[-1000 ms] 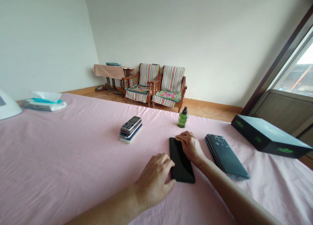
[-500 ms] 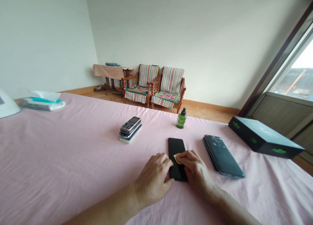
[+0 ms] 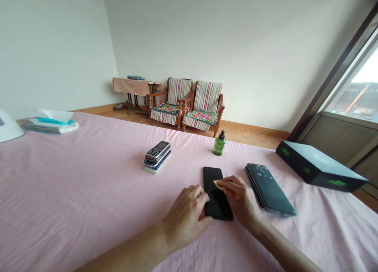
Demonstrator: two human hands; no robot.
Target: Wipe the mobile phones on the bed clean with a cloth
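Note:
A black smartphone (image 3: 217, 197) lies flat on the pink cloth. My left hand (image 3: 189, 209) grips its left edge with curled fingers, the thumb near the lower end. Pinched in my right hand (image 3: 238, 195) is a small pale-yellow cloth (image 3: 219, 185), pressed at the phone's right side, upper half. Most of this cloth is hidden by my fingers. To the right of that hand rests a stack of large phones (image 3: 270, 188), the top one with pale spots on its dark face. Beyond the smartphone stands a green spray bottle (image 3: 219, 144) with a black top.
A stack of keypad phones (image 3: 158, 156) sits left of centre. A pack of tissues (image 3: 53, 124) lies far left, beside a white rounded object (image 3: 8, 126). At the right is a black box (image 3: 319, 165). Two wooden chairs (image 3: 189, 104) stand beyond the cloth-covered surface (image 3: 88, 177).
My right hand has slid right and slightly up across the screen with the yellow cloth, uncovering more of the phone's lower right. My left hand stays nearly still.

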